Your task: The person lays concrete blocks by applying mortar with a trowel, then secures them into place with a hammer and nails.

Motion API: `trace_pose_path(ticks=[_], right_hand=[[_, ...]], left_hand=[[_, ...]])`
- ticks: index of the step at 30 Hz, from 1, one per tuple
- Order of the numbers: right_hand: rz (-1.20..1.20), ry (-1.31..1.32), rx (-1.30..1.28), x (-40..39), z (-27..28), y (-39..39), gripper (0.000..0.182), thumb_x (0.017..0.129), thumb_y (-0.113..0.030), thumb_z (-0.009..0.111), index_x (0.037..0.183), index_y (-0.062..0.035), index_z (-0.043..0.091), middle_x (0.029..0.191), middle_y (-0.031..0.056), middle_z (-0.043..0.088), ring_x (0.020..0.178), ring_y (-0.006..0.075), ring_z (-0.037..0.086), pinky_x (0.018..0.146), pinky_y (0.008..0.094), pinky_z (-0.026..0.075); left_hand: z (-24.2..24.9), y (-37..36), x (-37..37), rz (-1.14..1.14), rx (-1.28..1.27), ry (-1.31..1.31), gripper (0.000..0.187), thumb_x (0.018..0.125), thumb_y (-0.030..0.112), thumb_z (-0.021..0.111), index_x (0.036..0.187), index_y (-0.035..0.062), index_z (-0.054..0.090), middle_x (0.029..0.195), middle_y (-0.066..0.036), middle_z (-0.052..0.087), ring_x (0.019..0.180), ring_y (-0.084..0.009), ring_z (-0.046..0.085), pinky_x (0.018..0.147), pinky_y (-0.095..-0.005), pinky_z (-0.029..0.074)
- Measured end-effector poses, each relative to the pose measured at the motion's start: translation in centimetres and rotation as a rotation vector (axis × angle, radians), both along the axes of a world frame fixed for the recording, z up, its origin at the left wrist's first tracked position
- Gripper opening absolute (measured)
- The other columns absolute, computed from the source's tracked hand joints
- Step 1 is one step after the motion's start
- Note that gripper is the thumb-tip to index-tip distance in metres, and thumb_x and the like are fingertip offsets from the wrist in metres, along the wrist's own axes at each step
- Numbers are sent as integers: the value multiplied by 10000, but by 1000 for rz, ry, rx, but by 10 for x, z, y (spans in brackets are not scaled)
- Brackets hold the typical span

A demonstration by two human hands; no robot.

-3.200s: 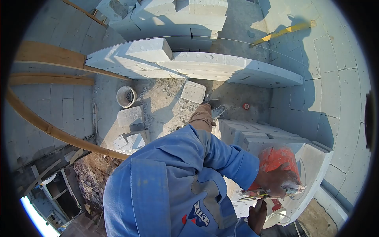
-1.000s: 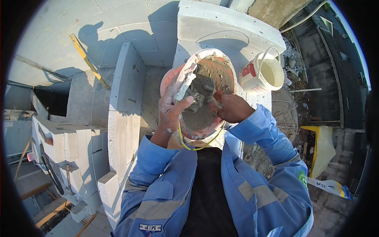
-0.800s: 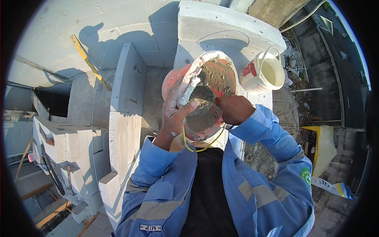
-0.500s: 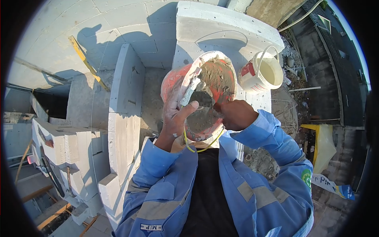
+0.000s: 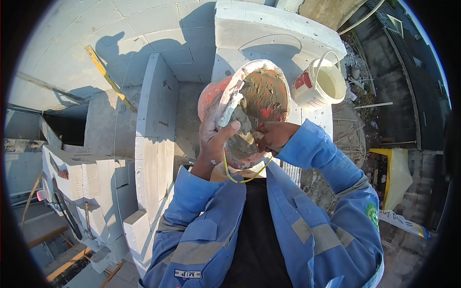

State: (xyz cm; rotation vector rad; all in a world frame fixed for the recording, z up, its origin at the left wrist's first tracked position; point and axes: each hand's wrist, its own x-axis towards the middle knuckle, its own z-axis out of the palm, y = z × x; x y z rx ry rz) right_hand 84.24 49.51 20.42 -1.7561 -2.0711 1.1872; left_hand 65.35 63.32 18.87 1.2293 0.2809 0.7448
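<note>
A red bucket (image 5: 207,98) with a pale, mortar-caked rim is tilted toward me, with wet grey-brown mortar (image 5: 266,93) inside. My left hand (image 5: 214,139) grips the bucket's left side, thumb over the rim. At the bucket's lower right, my right hand (image 5: 276,136) is closed around the handle of a trowel, whose mortar-covered blade (image 5: 242,120) lies inside the bucket. A yellow-green cord (image 5: 247,181) hangs below the bucket in front of my chest.
A white bucket (image 5: 318,86) stands on the white block ledge (image 5: 278,24) to the right. A yellow level (image 5: 109,79) leans at the left near a low block wall (image 5: 157,105). Stacked blocks (image 5: 72,177) are at the lower left. A taut string crosses the left side.
My right hand has turned and shifted slightly, and the trowel blade now shows more mortar on it. My left hand keeps its hold on the red bucket. The view has shifted slightly.
</note>
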Motion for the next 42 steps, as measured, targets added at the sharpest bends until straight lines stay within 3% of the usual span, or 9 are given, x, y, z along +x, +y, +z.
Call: trace_pose_path(ticks=[5,7,8,10,13,19,24,36,42], right_hand=[[121,11,202,-6,5,11,229,750,-76,649,964,-46,727,1057,167,608,829,306,597,722,398,509],[-483,394,-397,-14,13,20,267,783,-90,648,1033,-8,692,996,212,629,736,315,622,698,424,511],[-471,395,-403,-20,25,24,267,783,-90,648,1033,-8,692,996,212,629,736,315,622,698,424,511],[-515,152,-322,-29,53,26,342,791,-114,662,1101,30,645,892,235,648,729,329,656,697,442,517],[-418,90,-139,-17,18,18,426,764,-108,658,1161,40,609,825,237,662,848,355,685,741,463,529],[-161,-355,-154,-31,53,25,460,728,-52,626,1184,3,599,877,256,673,906,405,673,791,502,537],[-270,-725,182,-6,60,36,296,740,-128,705,969,24,595,811,195,688,770,359,699,659,440,564],[-213,-869,109,-64,8,19,336,806,-106,620,1052,121,584,881,170,688,739,282,706,609,360,575],[-238,-724,133,-36,43,16,185,818,-121,620,959,-1,604,744,132,679,711,309,706,583,440,559]], left_hand=[[18,11,-9,65,-236,77,629,837,111,672,1389,-94,454,1419,-127,468,1278,-195,468,1072,-333,359],[6,20,-5,82,-164,-43,640,830,96,655,1396,-106,437,1408,-133,481,1279,-194,471,1080,-333,352],[3,21,-6,80,-171,-66,653,830,93,648,1409,-107,422,1403,-142,490,1282,-194,472,1082,-332,352],[-1,23,-8,69,-172,-92,667,829,91,641,1422,-107,407,1398,-152,498,1285,-195,473,1084,-330,352],[-1,25,-9,98,-184,-90,700,832,103,645,1446,-102,377,1401,-174,502,1297,-206,470,1094,-337,345],[-13,27,-18,132,-194,-81,688,841,79,638,1453,-93,374,1449,-184,466,1326,-227,464,1123,-350,324],[4,11,-15,65,-163,-28,686,833,75,652,1447,-86,389,1428,-156,493,1310,-203,471,1107,-346,341],[14,13,-4,-40,-142,-2,634,799,49,655,1394,-67,470,1324,-126,566,1179,-180,552,1024,-318,412],[13,5,-3,-51,-118,30,587,801,39,646,1358,-73,500,1303,-123,579,1165,-178,560,1018,-321,420]])
